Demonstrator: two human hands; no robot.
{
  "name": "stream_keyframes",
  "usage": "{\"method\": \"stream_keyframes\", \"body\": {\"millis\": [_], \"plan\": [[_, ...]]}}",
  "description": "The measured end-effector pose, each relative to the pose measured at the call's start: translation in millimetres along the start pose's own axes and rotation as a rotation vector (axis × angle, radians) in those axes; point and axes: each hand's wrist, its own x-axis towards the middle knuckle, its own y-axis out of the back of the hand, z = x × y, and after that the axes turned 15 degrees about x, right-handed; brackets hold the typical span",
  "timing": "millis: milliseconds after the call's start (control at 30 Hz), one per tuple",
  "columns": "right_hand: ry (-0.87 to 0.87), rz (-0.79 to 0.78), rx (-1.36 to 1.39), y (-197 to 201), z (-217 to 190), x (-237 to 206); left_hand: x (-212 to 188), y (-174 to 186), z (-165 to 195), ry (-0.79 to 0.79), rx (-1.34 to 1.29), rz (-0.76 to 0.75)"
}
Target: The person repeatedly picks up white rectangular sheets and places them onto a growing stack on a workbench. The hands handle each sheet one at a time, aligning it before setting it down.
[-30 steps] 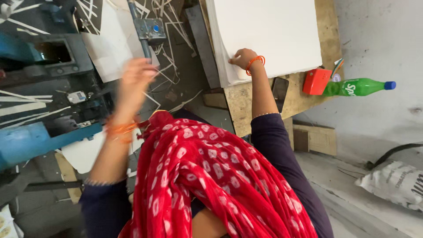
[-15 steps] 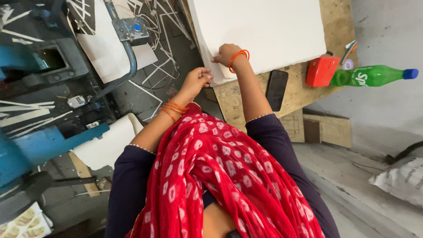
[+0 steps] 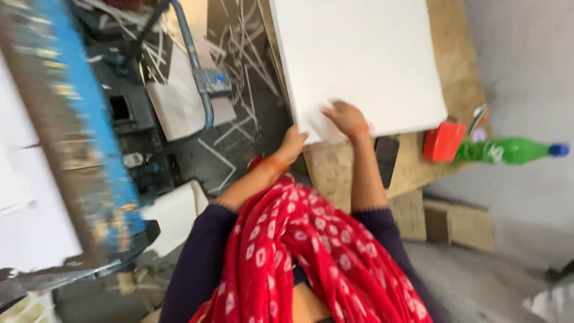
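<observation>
A stack of sheets (image 3: 359,60) is lying on the tabletop (image 3: 454,66). A box (image 3: 443,142) is sitting at the stack's right corner, a bottle (image 3: 508,151) lying right of it. A machine (image 3: 78,137) is standing left of the tabletop.

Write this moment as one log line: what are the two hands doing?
left hand: at near corner edge of white sheet stack | right hand: flat on the stack's near corner | stack: on wooden table | beside: red box, green bottle

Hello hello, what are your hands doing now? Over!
Left hand gripping paper stack corner. Right hand flat on top. Red box, green bottle beside, apart.
</observation>
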Motion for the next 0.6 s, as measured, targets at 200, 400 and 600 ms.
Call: {"method": "stream_keyframes", "body": {"millis": [200,400,600], "plan": [[-0.195,0.479,-0.096,25,131,-89,-75,153,9,0.334,0.172,0.261],[-0.287,0.343,1.089,-81,123,-116,-114,218,110,-0.046,0.606,0.299],[0.067,0.247,1.327,-145,20,-35,-163,329,215,-0.326,0.759,0.474]]}}
